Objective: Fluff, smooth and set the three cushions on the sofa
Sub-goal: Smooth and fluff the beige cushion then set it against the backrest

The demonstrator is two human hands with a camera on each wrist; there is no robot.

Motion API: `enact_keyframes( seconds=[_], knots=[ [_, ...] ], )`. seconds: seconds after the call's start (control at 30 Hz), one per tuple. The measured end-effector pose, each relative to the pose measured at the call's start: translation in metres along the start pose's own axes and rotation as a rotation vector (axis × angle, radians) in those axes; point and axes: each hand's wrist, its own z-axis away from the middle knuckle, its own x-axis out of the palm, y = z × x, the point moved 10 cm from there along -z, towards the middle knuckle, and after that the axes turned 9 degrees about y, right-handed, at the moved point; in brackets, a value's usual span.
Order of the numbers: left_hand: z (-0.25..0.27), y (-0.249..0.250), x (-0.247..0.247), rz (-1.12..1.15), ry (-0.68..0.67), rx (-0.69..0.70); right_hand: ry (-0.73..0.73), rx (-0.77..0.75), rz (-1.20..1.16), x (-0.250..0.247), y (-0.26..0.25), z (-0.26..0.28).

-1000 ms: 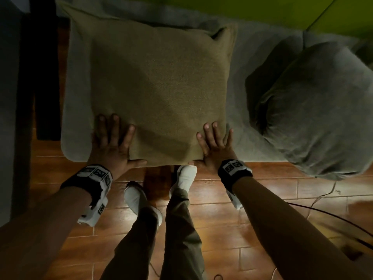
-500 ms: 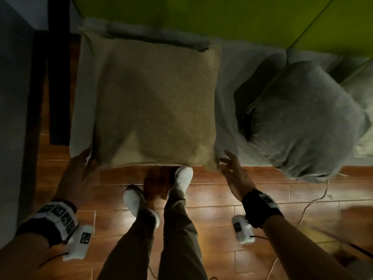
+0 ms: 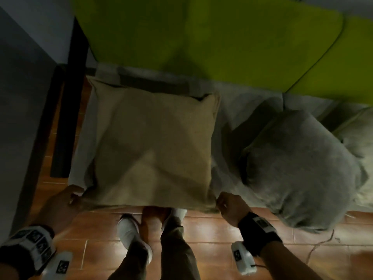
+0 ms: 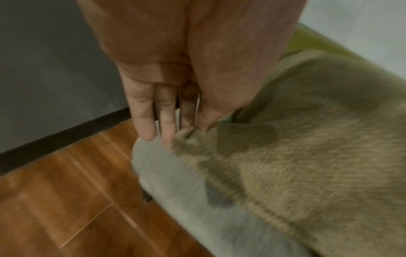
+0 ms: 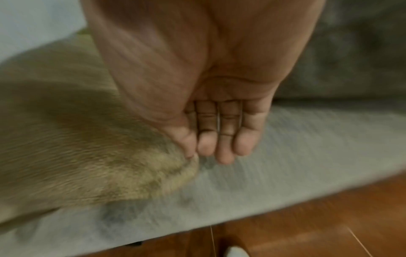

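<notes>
A square tan cushion (image 3: 153,146) lies flat on the grey sofa seat (image 3: 224,174), its near edge at the seat's front. My left hand (image 3: 73,198) pinches the near left corner of this tan cushion (image 4: 296,156) between thumb and fingers (image 4: 167,132). My right hand (image 3: 221,201) pinches the near right corner of the cushion (image 5: 87,147) with its thumb against the fingers (image 5: 205,144). A plump grey cushion (image 3: 298,168) sits to the right on the seat. Part of a third pale cushion (image 3: 357,138) shows at the far right edge.
The sofa has a lime-green backrest (image 3: 201,37). A dark post (image 3: 68,98) and a grey wall (image 3: 20,118) stand left of the sofa. My legs and white shoes (image 3: 129,233) stand on the reddish tiled floor (image 3: 212,235). A thin cable (image 3: 319,245) trails on the floor at right.
Both hands left the top of the tan cushion, dropped to its near edge, and now pinch its two near corners. The view has tilted up toward the backrest.
</notes>
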Motion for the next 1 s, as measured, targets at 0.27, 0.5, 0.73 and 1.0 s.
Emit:
enact_keyframes(
  seconds=[0.27, 0.5, 0.73, 1.0],
  knots=[
    [-0.051, 0.180, -0.102, -0.209, 0.390, 0.648, 0.643, -0.766, 0.214, -0.174, -0.137, -0.022],
    [-0.094, 0.285, -0.035, -0.470, -0.054, 0.875, 0.360, -0.844, 0.318, -0.197, -0.190, -0.131],
    [-0.145, 0.240, 0.003, -0.463, -0.198, 0.744, 0.074, -0.725, 0.163, -0.138, -0.159, -0.205],
    [-0.189, 0.230, 0.007, -0.345, -0.338, 0.526, 0.027, -0.572, 0.160, -0.133, -0.144, -0.231]
  ],
)
